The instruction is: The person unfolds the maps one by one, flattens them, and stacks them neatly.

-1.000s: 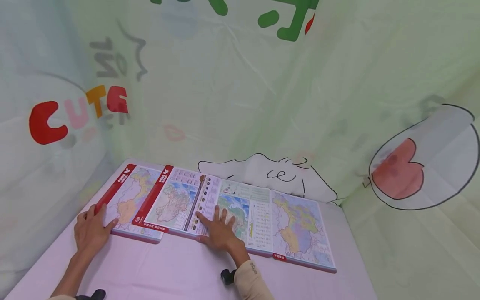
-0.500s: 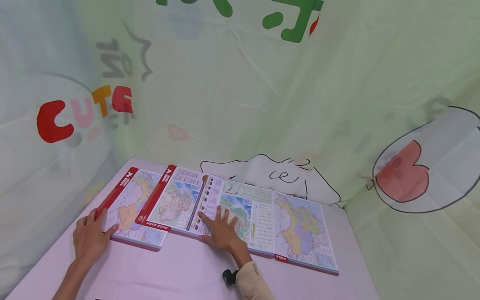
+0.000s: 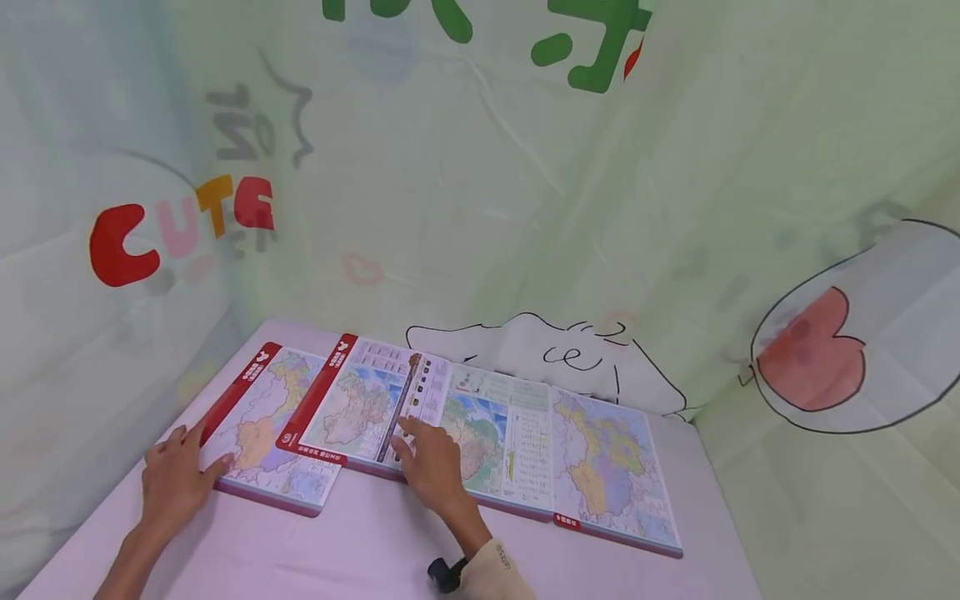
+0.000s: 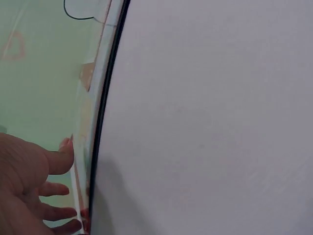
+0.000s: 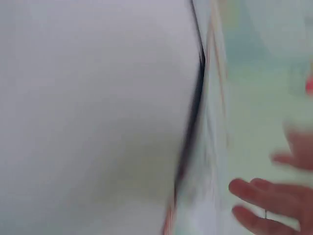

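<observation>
In the head view, my left hand point(image 3: 174, 481) rests at the near left corner of a red-edged map board point(image 3: 258, 429), thumb on its front edge and fingers along its left side. My right hand point(image 3: 433, 467) is over the second red-edged map board point(image 3: 352, 408), index finger pointing forward and the other fingers slightly bent. Whether it touches the board is unclear. The second board slightly overlaps the first. In the left wrist view, the left hand point(image 4: 24, 186) has its fingers apart beside the board's edge. The right hand point(image 5: 279, 205) is blurred in its wrist view, fingers spread.
Right of the second board lie a green-toned map panel point(image 3: 480, 442) and another map board point(image 3: 607, 467), edge to edge in a row. They lie on a pale pink table point(image 3: 337, 558). A printed cloth wall point(image 3: 480, 183) stands close behind and at both sides.
The left map board has slid a little nearer with my left hand. My right hand's fingers, spread flat on the boards before, have drawn together and shifted slightly left. The view has shifted slightly.
</observation>
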Demonstrator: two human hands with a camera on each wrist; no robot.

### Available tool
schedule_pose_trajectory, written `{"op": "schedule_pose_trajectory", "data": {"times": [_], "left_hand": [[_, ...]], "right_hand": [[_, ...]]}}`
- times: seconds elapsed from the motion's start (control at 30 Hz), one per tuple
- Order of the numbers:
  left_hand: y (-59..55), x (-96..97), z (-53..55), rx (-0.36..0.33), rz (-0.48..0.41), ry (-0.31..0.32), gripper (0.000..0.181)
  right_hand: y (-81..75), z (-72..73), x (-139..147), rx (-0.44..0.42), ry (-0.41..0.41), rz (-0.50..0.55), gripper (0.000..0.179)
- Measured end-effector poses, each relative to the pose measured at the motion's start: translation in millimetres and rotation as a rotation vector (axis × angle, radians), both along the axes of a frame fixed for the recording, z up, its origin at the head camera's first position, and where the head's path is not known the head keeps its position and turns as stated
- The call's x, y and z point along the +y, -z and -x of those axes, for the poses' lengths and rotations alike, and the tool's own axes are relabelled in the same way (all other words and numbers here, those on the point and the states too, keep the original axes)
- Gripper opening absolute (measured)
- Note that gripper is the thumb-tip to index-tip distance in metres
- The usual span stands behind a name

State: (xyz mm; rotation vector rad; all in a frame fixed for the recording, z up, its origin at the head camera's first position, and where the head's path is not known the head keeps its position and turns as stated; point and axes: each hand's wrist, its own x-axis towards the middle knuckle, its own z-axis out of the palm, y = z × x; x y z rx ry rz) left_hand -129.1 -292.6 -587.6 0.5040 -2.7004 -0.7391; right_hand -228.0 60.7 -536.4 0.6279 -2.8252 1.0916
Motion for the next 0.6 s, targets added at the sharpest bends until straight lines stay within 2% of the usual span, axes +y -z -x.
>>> {"op": "schedule_pose_trajectory", "data": {"times": [0.1, 0.2, 0.27, 0.37, 0.6], "left_hand": [[-9.9, -6.0, -0.5, 0.014, -0.033, 0.013, 0.082], [-22.1, -11.2, 1.0, -0.008, -0.08, 0.04, 0.081], [-28.3, -14.9, 2.8, -0.039, -0.095, 0.052, 0.08], [-32.7, -19.2, 5.8, -0.064, -0.091, 0.061, 0.078], [-38.3, -32.8, 11.6, -0.109, -0.094, 0.088, 0.074]], "right_hand": [[-2.8, -13.8, -21.3, -0.166, 0.044, 0.291, 0.025], [-2.3, -29.3, -37.7, -0.402, 0.083, 0.435, 0.015], [-3.2, -38.3, -47.5, -0.517, 0.105, 0.465, 0.009], [-8.3, -47.9, -58.8, -0.625, 0.126, 0.507, 0.008], [-24.2, -57.3, -72.3, -0.865, 0.117, 0.54, 0.032]]}}
